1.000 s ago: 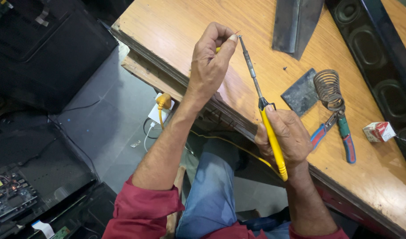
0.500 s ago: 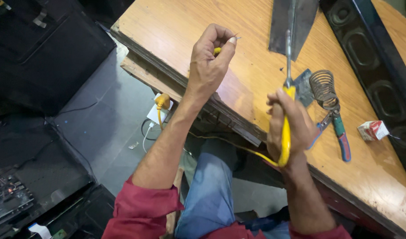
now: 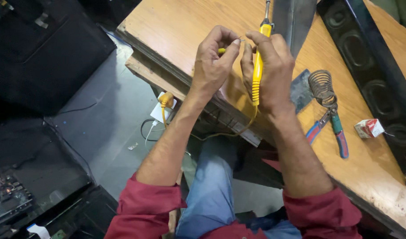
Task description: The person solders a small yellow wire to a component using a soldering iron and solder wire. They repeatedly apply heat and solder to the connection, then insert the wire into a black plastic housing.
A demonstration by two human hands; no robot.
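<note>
Right hand (image 3: 269, 73) clenched around yellow soldering iron (image 3: 257, 66), upright above the wooden counter (image 3: 176, 26). Left hand (image 3: 214, 66) just left, fingers pinching a small yellow piece (image 3: 221, 50). Pliers (image 3: 329, 128) right.

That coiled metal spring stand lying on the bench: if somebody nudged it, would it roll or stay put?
The coiled stand lies on its side on the wooden bench, so it would probably roll a little. Its open wire turns suggest it is light. The pliers beside it might stop it.
</note>
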